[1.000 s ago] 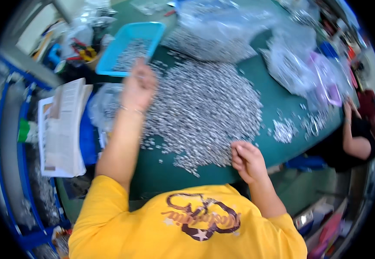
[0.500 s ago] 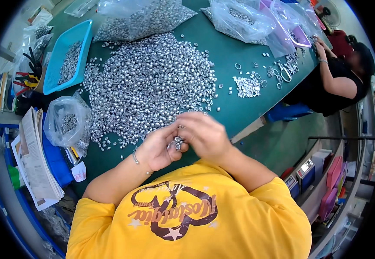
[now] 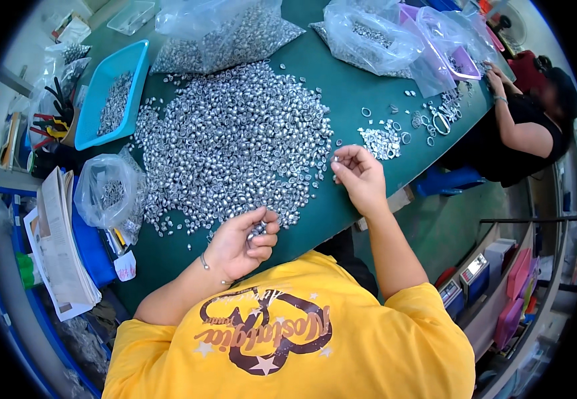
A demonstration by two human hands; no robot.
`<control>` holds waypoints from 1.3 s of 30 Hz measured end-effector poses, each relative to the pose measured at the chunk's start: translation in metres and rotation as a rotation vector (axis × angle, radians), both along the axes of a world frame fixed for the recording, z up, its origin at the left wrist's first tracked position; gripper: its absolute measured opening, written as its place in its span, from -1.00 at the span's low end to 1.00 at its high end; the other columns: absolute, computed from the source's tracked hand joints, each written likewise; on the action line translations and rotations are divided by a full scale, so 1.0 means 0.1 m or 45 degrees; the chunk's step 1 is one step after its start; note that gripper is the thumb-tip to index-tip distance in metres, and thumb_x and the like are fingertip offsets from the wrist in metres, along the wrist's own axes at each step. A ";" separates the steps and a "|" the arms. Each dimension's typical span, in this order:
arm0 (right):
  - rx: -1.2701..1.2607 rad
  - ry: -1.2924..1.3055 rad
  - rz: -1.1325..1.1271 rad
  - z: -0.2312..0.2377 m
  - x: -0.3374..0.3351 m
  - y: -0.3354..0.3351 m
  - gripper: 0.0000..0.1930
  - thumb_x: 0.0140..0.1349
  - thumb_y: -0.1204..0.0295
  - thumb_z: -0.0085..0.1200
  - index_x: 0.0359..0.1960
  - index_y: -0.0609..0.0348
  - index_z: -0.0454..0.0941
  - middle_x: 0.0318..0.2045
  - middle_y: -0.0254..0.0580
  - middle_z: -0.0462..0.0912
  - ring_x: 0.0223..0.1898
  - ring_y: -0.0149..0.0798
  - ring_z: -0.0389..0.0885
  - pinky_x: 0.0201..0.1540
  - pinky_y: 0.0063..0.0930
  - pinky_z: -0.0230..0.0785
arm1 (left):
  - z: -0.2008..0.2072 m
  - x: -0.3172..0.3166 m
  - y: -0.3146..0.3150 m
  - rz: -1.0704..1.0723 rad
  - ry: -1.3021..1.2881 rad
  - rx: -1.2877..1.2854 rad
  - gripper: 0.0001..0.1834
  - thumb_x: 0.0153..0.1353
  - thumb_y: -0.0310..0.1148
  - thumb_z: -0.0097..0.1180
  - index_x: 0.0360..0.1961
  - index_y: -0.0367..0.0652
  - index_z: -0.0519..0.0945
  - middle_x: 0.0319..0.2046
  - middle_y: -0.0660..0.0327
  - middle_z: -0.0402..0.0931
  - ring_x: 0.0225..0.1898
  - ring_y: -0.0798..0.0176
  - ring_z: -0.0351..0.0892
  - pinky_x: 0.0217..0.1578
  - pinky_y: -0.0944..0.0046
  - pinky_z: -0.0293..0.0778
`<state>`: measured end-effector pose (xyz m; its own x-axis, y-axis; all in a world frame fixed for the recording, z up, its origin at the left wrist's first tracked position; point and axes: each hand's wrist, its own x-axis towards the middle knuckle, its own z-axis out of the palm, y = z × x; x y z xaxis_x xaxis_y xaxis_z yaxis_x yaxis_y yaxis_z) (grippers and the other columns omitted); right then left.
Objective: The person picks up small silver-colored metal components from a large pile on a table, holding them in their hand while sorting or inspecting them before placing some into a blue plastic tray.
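Note:
A broad heap of small silvery, teardrop-shaped metal pieces (image 3: 235,139) covers the middle of the green table (image 3: 315,229). At its near edge my left hand (image 3: 238,246) is curled palm-up round several of these metal pieces (image 3: 256,231). My right hand (image 3: 363,178) is over the table, just right of the heap, with thumb and fingers pinched together. A small silvery piece seems to show at those fingertips, mostly hidden. Just beyond my right hand lies a small patch of flat silvery pieces (image 3: 380,141).
At the left stand a turquoise basket (image 3: 88,123) of metal pieces, an open plastic bag (image 3: 96,213) and folded newspapers (image 3: 66,246). Filled clear bags (image 3: 229,40) lie at the back. Loose rings (image 3: 441,123) are on the right, near another person (image 3: 528,130) sitting beside a purple basket (image 3: 464,65).
My right hand has moved away from my left hand, to the right and farther from me, beside the heap's right edge. My left hand has shifted slightly nearer, still cupping metal pieces.

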<state>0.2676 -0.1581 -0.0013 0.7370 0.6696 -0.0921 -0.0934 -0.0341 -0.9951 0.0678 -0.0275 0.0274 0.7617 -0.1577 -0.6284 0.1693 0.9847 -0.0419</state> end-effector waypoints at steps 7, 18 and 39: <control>0.269 -0.278 -0.048 -0.09 -0.10 -0.05 -0.85 -0.02 0.71 0.00 -0.38 0.29 0.43 -0.39 -0.33 0.42 -0.41 -0.54 0.41 -0.43 -0.76 0.31 | 0.00 0.01 -0.03 -0.032 -0.001 0.007 -0.78 0.22 -0.27 -0.21 -0.36 -0.20 0.36 -0.52 0.25 0.24 -0.62 0.47 0.15 -0.74 0.56 0.08; -0.233 -0.806 -0.205 -0.06 -0.01 -0.14 -0.87 -0.03 0.68 0.01 -0.40 0.28 0.46 -0.40 -0.21 0.46 -0.45 -0.40 0.48 -0.44 -0.64 0.36 | -0.06 -0.05 -0.02 -0.006 -0.068 0.027 -0.79 0.22 -0.27 -0.19 -0.33 -0.21 0.36 -0.48 0.25 0.29 -0.60 0.51 0.15 -0.71 0.58 0.07; 0.296 0.734 -0.009 0.00 -0.06 -0.22 -0.88 0.07 0.63 0.00 -0.33 0.34 0.47 -0.41 -0.16 0.54 -0.39 -0.32 0.56 -0.34 -0.55 0.46 | -0.01 0.02 -0.06 -0.037 -0.004 0.043 -0.78 0.23 -0.26 -0.22 -0.36 -0.19 0.37 -0.52 0.27 0.24 -0.62 0.49 0.14 -0.72 0.56 0.08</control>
